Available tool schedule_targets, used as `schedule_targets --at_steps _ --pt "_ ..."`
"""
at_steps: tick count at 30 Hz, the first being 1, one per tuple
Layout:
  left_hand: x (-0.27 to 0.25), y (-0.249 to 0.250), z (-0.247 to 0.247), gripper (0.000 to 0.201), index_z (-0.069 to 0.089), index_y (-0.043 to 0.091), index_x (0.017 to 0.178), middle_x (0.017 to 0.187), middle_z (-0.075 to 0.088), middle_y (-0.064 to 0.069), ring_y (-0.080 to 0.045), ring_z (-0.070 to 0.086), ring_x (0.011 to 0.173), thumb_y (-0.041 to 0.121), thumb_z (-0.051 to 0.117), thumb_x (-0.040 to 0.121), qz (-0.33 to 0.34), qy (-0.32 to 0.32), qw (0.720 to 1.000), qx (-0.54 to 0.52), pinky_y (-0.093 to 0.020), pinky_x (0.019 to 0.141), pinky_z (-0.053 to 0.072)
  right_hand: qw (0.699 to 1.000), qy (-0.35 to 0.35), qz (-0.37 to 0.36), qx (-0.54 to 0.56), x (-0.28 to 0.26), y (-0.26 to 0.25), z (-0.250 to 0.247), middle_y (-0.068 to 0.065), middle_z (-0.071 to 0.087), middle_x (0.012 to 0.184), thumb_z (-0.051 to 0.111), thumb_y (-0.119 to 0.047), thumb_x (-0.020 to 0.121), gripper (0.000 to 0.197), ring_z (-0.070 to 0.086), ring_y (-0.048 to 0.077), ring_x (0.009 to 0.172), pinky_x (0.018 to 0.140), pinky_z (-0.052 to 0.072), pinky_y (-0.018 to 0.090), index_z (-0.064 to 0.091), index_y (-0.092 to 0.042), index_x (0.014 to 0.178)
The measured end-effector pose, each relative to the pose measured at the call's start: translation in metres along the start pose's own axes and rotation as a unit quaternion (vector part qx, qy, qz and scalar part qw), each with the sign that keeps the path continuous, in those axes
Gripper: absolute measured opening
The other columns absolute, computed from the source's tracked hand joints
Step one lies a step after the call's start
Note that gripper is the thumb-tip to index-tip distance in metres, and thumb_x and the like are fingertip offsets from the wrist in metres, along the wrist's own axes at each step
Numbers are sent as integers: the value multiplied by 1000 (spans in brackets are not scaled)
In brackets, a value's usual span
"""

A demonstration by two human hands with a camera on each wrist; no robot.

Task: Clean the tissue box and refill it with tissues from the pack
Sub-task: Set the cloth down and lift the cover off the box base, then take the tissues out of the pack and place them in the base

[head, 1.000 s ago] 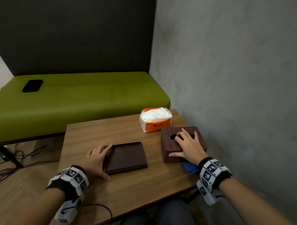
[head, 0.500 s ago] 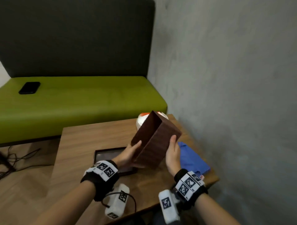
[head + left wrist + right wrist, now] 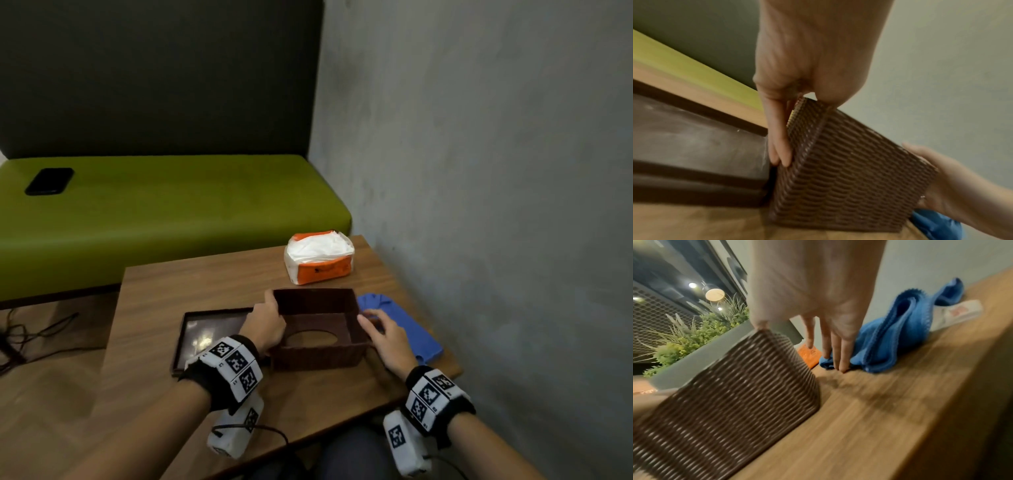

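Box: your tissue box (image 3: pixel 318 358) sits flipped on the table (image 3: pixel 191 284), open side up.
Left: your left hand (image 3: pixel 267 325) pinches its left wall, thumb over the rim.
Right: your right hand (image 3: pixel 387 337) has straight fingers, thumb at the right rim, fingertips by the blue cloth (image 3: pixel 416 329).
Pack: tissue pack (image 3: pixel 320 257) sits behind the box.

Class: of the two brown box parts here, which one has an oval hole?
The deep woven shell, open side up; the hole is in its floor. The flat tray left of it is solid.
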State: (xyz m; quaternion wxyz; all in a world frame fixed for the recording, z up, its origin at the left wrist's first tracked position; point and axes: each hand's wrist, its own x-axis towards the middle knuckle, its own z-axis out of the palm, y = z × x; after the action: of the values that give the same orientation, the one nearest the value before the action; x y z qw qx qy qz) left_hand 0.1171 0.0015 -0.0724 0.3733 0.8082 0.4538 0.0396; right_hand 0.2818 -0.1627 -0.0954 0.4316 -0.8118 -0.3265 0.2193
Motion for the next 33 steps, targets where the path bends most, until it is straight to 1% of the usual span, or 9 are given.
schedule_targets --at_steps 3,5,8,13,17,20,22,26,33 --pt "0 -4 -9 32 34 2 122 122 53 -27 -44 52 112 9 39 91 -20 11 999 29 -45 94 42 999 -26 -14 -25 2 0 0 6 65 110 50 -21 96 24 58 17 106 92 46 29 61 -9 113" --pt "-1 -4 -12 28 35 0 118 125 50 -28 -45 49 115 12 38 92 -36 -1 999 27 -44 95 40 998 -59 -17 -18 1 -6 9 1 62 117 43 -26 98 30 55 16 113 100 45 38 58 -14 121" --pt "0 -4 -17 27 36 -2 117 130 44 -29 -44 44 120 13 35 95 -64 -19 998 23 -44 99 38 993 -94 -61 -32 -3 -25 23 1 64 116 42 -33 98 32 58 15 110 98 46 35 57 -15 121" --pt "6 -11 -29 33 36 -9 122 132 42 -27 -41 45 121 6 39 93 -86 -54 994 47 -43 99 40 984 -115 -95 -99 0 -33 29 8 63 117 35 -19 100 30 58 21 110 98 44 36 51 -12 125" --pt "7 3 -37 48 29 -9 135 136 46 -23 -38 48 122 13 39 94 -104 -29 991 75 -40 99 42 970 -179 -60 -151 4 -43 14 7 54 134 33 -33 101 41 45 24 128 104 33 30 41 -15 137" --pt "12 22 -53 58 12 0 145 139 44 -20 -36 46 126 16 37 95 -46 58 986 147 -43 101 39 960 -122 -60 -243 30 -55 -14 15 58 126 36 -40 98 47 48 32 124 102 37 37 34 -20 141" --pt "25 32 -65 47 27 1 138 133 48 -22 -38 49 120 16 36 95 6 77 986 148 -43 95 42 947 -76 -83 -301 57 -63 -33 18 65 111 46 -32 95 39 58 34 108 93 46 41 46 -19 132" --pt "62 36 -70 40 41 3 131 129 53 -22 -37 50 118 11 40 92 46 55 992 108 -44 96 45 934 -36 -63 -349 113 -83 -48 15 68 110 54 -21 89 24 60 32 107 92 48 41 64 -11 109" --pt "106 44 -49 61 20 5 144 142 38 -24 -35 38 131 23 50 93 121 -31 983 135 -36 104 33 943 -50 -37 -327 179 -80 -12 22 66 113 53 -21 92 26 59 37 109 89 46 40 68 -3 104"
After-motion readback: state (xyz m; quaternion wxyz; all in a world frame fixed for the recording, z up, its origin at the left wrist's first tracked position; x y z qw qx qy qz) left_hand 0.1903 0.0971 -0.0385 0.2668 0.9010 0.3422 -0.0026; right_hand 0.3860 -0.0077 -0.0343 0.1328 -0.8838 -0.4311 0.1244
